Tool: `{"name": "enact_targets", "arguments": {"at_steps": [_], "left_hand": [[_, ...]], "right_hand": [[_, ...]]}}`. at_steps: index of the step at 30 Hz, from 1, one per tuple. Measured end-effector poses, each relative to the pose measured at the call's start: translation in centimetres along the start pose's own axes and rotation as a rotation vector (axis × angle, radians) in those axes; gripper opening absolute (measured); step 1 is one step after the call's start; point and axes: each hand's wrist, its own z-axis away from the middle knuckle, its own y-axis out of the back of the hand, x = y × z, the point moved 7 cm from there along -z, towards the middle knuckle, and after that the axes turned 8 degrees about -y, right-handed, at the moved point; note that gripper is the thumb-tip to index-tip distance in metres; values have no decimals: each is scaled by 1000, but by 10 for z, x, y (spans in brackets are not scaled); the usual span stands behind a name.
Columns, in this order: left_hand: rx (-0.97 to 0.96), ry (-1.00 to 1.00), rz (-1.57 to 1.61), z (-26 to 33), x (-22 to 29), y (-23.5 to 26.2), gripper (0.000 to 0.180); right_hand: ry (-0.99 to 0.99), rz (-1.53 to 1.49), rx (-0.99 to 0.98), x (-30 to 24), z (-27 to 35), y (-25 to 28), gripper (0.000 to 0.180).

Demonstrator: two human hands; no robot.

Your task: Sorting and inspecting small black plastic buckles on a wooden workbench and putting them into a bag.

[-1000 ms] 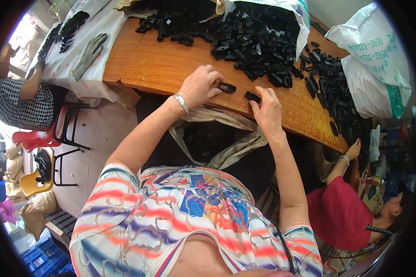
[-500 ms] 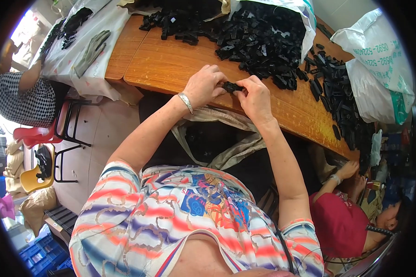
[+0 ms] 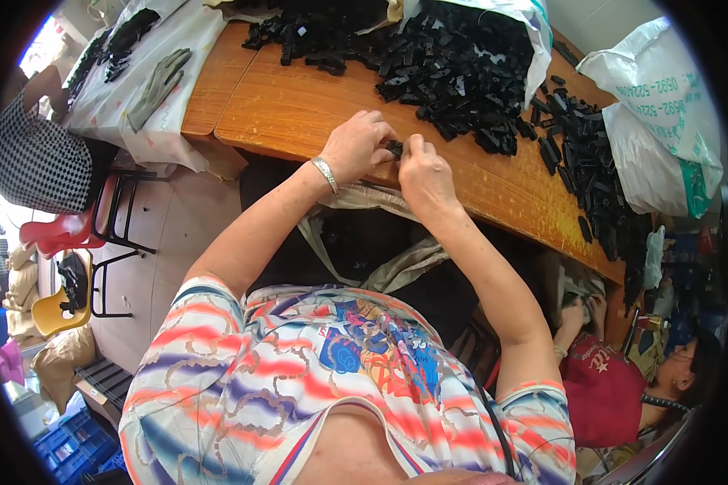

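Note:
Over the near edge of the wooden table (image 3: 299,113), both my hands meet at a small black plastic part (image 3: 395,149). My left hand (image 3: 357,147), with a silver bracelet at the wrist, is closed on the part's left end. My right hand (image 3: 426,174) is closed against its right end, the fingers covering most of it. Beyond my hands lies a big heap of black plastic parts (image 3: 461,81) that spills out of a white sack (image 3: 535,48). Below the table edge, an open pale cloth sack (image 3: 404,267) hangs in front of me, dark inside.
More black parts (image 3: 594,166) run along the table's right side beside a white printed sack (image 3: 663,121). A grey glove (image 3: 160,89) lies on a covered table at left. A person in red (image 3: 603,396) sits at right, one in checks (image 3: 40,153) at left. Chairs (image 3: 61,303) stand there.
My right hand has moved left and turned, closing up to my left hand and hiding more of the part. The person at right has drawn their hands back from the table.

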Motion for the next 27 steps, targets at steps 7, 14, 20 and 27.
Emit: {"name": "enact_targets", "arguments": {"at_steps": [7,14,20,27], "left_hand": [[-316,-27,358,0,-7,-7,29],[207,170,79,-31,-44,10,25],[325,211,-166,-48,-49,0,20],[231,65,-25,-40,-16,-5,20]], "right_hand": [[-110,-270,-87,12,13,12,8],[-118,-494,-128,-14,61,21,19],[-346,-453,120,58,19,29,13],[-482,-322,108,99,-4,-4,20]]}}
